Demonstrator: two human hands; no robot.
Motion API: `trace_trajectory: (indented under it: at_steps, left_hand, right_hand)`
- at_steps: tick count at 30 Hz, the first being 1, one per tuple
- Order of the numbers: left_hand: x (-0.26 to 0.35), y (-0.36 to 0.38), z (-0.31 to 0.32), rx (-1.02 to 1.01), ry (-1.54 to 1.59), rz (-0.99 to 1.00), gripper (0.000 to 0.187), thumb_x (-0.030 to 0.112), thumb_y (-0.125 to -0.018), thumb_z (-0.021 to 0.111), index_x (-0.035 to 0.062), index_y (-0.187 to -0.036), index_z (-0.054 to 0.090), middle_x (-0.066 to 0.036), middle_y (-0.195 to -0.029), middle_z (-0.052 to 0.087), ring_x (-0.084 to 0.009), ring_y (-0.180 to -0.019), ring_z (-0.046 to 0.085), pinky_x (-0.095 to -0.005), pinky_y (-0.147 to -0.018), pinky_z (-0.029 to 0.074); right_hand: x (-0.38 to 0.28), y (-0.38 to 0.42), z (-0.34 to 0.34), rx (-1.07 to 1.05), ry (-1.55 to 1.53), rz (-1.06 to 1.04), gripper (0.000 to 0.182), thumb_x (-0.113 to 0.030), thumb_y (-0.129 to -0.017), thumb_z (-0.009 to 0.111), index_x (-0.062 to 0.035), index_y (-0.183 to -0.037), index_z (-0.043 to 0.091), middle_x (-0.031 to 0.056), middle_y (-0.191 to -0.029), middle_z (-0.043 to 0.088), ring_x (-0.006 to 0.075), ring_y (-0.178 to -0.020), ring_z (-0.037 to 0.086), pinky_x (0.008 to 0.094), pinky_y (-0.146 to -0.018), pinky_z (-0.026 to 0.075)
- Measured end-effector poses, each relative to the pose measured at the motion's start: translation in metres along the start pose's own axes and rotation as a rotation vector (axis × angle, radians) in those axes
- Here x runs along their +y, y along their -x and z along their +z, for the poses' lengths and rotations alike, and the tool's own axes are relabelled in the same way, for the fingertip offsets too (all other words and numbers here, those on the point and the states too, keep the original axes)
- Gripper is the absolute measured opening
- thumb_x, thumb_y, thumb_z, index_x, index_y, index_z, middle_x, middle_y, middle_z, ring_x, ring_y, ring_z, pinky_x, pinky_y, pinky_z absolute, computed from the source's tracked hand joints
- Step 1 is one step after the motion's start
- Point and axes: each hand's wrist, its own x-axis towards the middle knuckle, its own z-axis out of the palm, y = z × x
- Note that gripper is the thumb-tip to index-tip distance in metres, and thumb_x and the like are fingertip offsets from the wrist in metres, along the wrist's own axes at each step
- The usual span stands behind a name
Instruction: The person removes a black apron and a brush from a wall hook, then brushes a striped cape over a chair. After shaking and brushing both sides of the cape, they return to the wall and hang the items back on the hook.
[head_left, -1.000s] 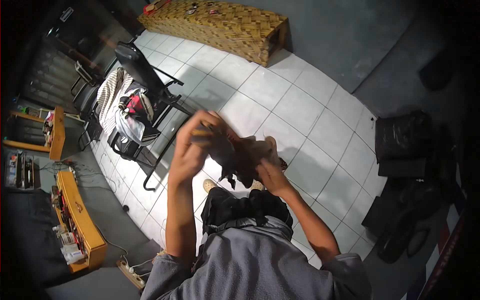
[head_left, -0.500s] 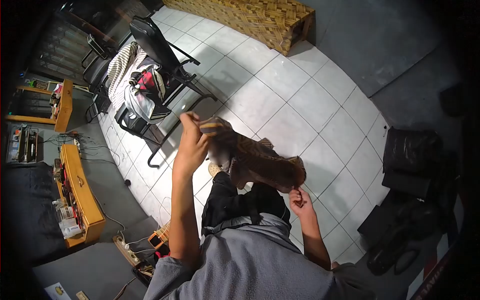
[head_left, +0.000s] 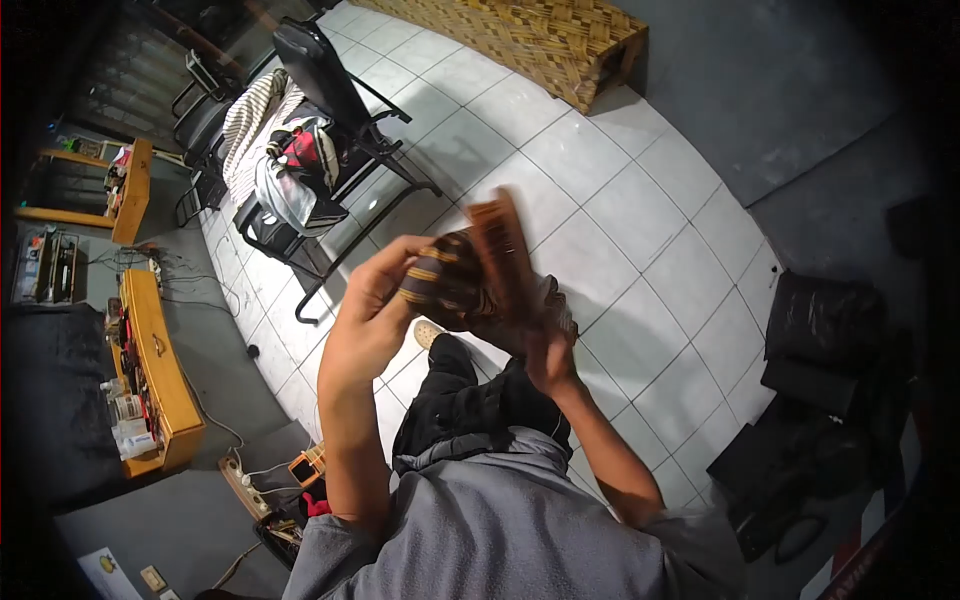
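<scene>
A dark brown patterned cloth garment [head_left: 462, 282] with yellowish stripes at one end is bunched up in front of my body. My left hand [head_left: 378, 290] grips its striped end between thumb and fingers. On the other side, my right hand [head_left: 550, 352] is closed on the brown cloth, one edge of which stands up, blurred by motion. Some folds hide parts of my right fingers.
At the upper left stands a black chair [head_left: 322, 95] with striped and red clothes [head_left: 300, 150]. A woven bench [head_left: 540, 45] is at the top. Wooden drawers [head_left: 165, 370] with bottles and cables are left; black bags [head_left: 825, 315] lie right.
My right hand has moved up and left toward my left hand, folding the stretched-out cloth together. My left hand still holds the striped end.
</scene>
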Motion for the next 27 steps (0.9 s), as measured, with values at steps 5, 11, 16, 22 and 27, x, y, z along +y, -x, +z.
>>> trace_trajectory:
  at_steps: [5,11,16,22,27]
  left_hand:
    - [0.034,0.02,-0.021,0.366,0.433,0.276,0.029,0.001,-0.087,0.044,-0.0026,-0.116,0.043,-0.014,-0.098,0.059,-0.0183,-0.084,0.062,-0.0229,-0.062,0.054]
    - [0.029,0.029,-0.067,0.454,0.415,0.254,0.033,-0.002,-0.085,0.041,-0.0061,-0.118,0.042,-0.017,-0.103,0.058,-0.0205,-0.089,0.062,-0.0278,-0.071,0.055]
    - [0.003,0.002,-0.045,0.433,0.183,0.094,0.026,0.002,-0.085,0.039,-0.0013,-0.11,0.048,-0.003,-0.09,0.058,-0.0022,-0.062,0.053,-0.0134,-0.044,0.037]
    - [0.019,-0.011,-0.016,0.352,0.283,0.075,0.025,0.004,-0.087,0.039,-0.0022,-0.111,0.047,-0.006,-0.098,0.056,-0.0101,-0.086,0.056,-0.0217,-0.073,0.047]
    - [0.051,0.011,-0.029,0.169,0.375,0.452,0.044,0.005,-0.088,0.04,-0.0054,-0.129,0.03,-0.019,-0.123,0.045,-0.0261,-0.109,0.052,-0.0378,-0.09,0.046]
  right_hand:
    - [0.173,0.049,0.034,-0.255,0.455,0.147,0.022,-0.01,-0.081,0.048,-0.0023,-0.102,0.048,0.0248,-0.082,0.058,0.0443,-0.08,0.055,0.045,-0.062,0.045]
    - [0.279,0.098,0.005,-0.464,0.286,1.082,0.024,-0.022,-0.085,0.044,-0.0021,-0.092,0.054,0.0161,-0.064,0.056,0.0291,-0.051,0.056,0.0391,-0.046,0.043]
    - [0.033,0.02,0.027,0.021,-0.626,0.991,0.031,-0.039,-0.092,0.033,-0.0132,-0.079,0.043,-0.0017,-0.056,0.035,0.0083,-0.041,0.036,0.0248,-0.033,0.024]
    - [0.009,0.0,0.085,-0.012,0.006,-0.207,0.026,-0.027,-0.09,0.044,-0.0024,-0.098,0.048,0.0107,-0.068,0.05,0.0255,-0.054,0.051,0.0339,-0.048,0.041]
    - [0.202,0.044,0.097,-0.452,0.567,0.096,0.029,-0.006,-0.076,0.046,-0.0015,-0.105,0.051,0.0246,-0.093,0.058,0.0404,-0.084,0.057,0.0453,-0.073,0.046]
